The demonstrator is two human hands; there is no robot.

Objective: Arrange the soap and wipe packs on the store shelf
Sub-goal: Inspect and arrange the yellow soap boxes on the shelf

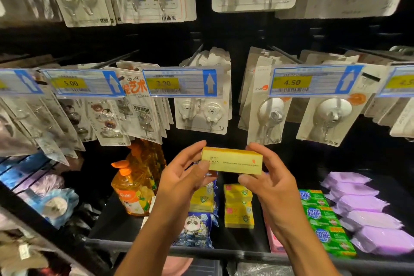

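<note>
A yellow soap box (233, 160) is held between both hands, raised above the shelf (112, 226) and in front of the hanging hook cards (202, 110). Its left end is pinched by the left hand (183, 179), thumb laid on the printed face and fingers curled behind. Its right end is gripped by the right hand (271, 184), thumb set at the lower edge and fingers wrapped behind. The box's long axis is kept running left to right, nearly level and dipping slightly to the right; the printed face is turned toward the camera. Directly below, stacked yellow boxes (238, 208) are seen on the shelf, with green packs (322, 217) and purple wipe packs (363, 206) ranged to the right.
</note>
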